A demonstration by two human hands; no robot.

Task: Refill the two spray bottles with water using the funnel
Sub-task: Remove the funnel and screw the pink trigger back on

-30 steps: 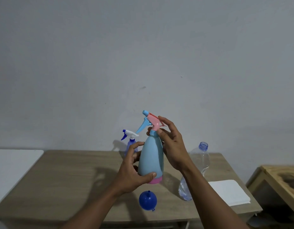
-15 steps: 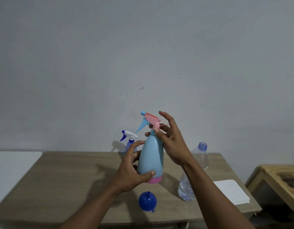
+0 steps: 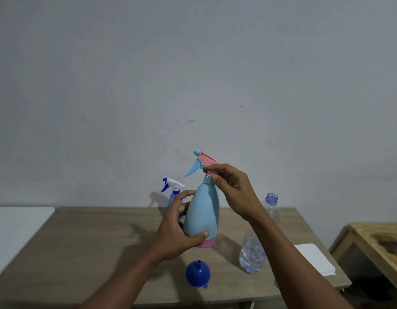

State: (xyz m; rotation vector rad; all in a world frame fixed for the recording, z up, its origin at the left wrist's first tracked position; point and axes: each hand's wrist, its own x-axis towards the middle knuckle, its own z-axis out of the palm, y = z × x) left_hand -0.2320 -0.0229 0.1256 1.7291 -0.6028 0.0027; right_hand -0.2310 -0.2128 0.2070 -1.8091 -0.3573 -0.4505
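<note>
A light blue spray bottle [image 3: 203, 216] with a pink base and pink trigger head [image 3: 204, 161] is held upright above the table. My left hand [image 3: 176, 230] wraps its lower body. My right hand [image 3: 234, 188] pinches the collar just under the trigger head. Behind it stands a smaller blue spray bottle [image 3: 173, 188] with a white and blue head, partly hidden by my left fingers. A blue funnel [image 3: 198, 274] lies mouth down near the table's front edge. An uncapped clear water bottle [image 3: 255, 248] stands at the right, partly behind my right forearm.
The wooden table [image 3: 92, 246] runs against a grey wall. A folded white cloth [image 3: 315, 258] lies at its right end. A white surface [image 3: 17, 221] adjoins on the left, and a light wooden stand [image 3: 380, 244] is at the far right.
My right hand has closed its fingers onto the collar under the trigger head, and the head has turned slightly. The bottle stays in my left hand.
</note>
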